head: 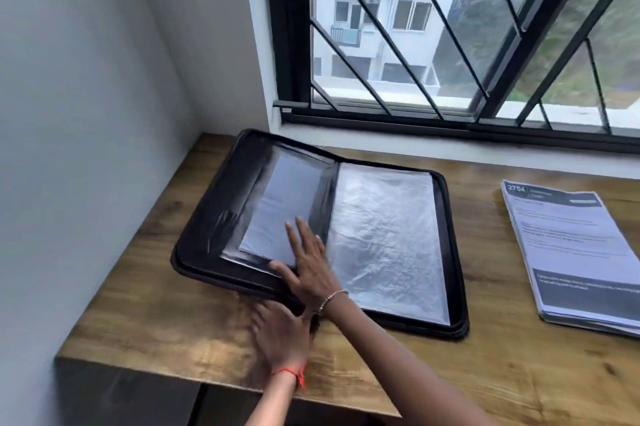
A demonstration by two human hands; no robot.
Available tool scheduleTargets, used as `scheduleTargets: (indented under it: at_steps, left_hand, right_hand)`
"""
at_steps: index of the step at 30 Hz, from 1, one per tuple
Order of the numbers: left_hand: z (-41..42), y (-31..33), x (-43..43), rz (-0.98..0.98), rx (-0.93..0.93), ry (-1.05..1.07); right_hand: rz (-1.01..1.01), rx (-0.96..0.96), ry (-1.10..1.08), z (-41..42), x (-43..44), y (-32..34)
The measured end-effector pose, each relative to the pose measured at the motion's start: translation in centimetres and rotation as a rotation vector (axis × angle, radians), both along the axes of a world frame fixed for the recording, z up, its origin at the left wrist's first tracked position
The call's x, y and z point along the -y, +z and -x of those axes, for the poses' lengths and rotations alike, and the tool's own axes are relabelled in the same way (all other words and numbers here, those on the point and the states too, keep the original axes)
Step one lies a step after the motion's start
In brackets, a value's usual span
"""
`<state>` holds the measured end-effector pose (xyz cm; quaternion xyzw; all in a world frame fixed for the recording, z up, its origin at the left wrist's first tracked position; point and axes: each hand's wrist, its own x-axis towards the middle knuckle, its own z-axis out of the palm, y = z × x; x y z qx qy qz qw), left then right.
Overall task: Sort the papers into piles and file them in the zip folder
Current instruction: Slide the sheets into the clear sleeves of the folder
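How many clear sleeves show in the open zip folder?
2: the left sleeve, with a white sheet inside, under the right hand; the right sleeve, crinkled. Others may lie hidden beneath.

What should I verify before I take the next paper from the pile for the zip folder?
1. Zip folder lies open on the desk: ok.
2. Filed sheet lies flat in the left sleeve: ok.
3. Right hand free to reach: not ok, it rests flat on that sheet.
4. Left hand free: cannot tell, blurred at the folder's front edge.
5. Right sleeve empty: cannot tell, glare.
6. Paper pile is neat, apart from the folder: ok.
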<state>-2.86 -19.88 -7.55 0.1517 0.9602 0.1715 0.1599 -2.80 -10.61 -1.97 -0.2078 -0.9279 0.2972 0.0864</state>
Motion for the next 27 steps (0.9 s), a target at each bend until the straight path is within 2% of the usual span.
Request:
scheduleTargets:
  at_steps: [4, 6, 8, 12, 14, 19, 23, 27]
  left_hand:
    - [-0.1, 1.1, 0.2, -0.015, 0.070, -0.005]
    - [-0.5, 1.3, 0.0, -0.035, 0.071, -0.001]
    - [-0.8, 1.2, -0.3, -0.050, 0.072, 0.008]
    - [-1.6, 1.3, -0.6, -0.066, -0.003, 0.065]
    - [-1.8, 1.2, -0.8, -0.072, -0.145, 0.062]
    - [-2.1, 0.4, -0.7, -0.059, -0.375, -0.334]
    - [-1.7, 0.6, -2.7, -0.097, -0.412, -0.463]
    - [-1.1, 0.7, -5.0, -0.138, -0.347, -0.563]
  right_hand:
    - [-0.118, 0.132, -0.143, -2.9, -3.3, -2.7]
    - [-0.238, 0.228, -0.166, -4.4, -4.3, -3.8]
    - [-0.241, 0.322, -0.191, -5.7, -4.6, -4.5]
    - [-0.211, 0.338, -0.178, -6.5, -4.9, -4.9]
    - [-0.245, 0.317, -0.178, -6.7, -5.2, -5.2]
    - [-0.250, 0.308, -0.148, -7.8, -5.7, -6.0]
    - [-0.246, 0.263, -0.170, -9.2, -5.5, -6.0]
    - [-0.252, 0.171, -0.245, -10.9, -3.8, -6.3]
